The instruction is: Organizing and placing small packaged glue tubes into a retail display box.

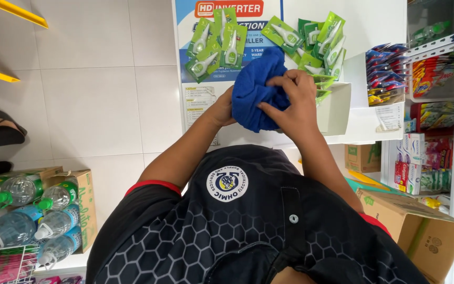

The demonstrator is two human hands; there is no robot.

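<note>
While both arms reach forward in the head view, the left hand [222, 108] grips the near side of a bunched blue cloth [256, 89], fingers hidden behind it. The right hand [292, 97] pinches its folds with curled fingers. Green blister packs [216, 44] lie just beyond on a white surface [366, 23].

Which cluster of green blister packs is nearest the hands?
The right-hand cluster of green packs: its lowest packs sit just beside the right hand gripping the blue cloth. The left cluster lies clear above the cloth, away from the left hand.
</note>
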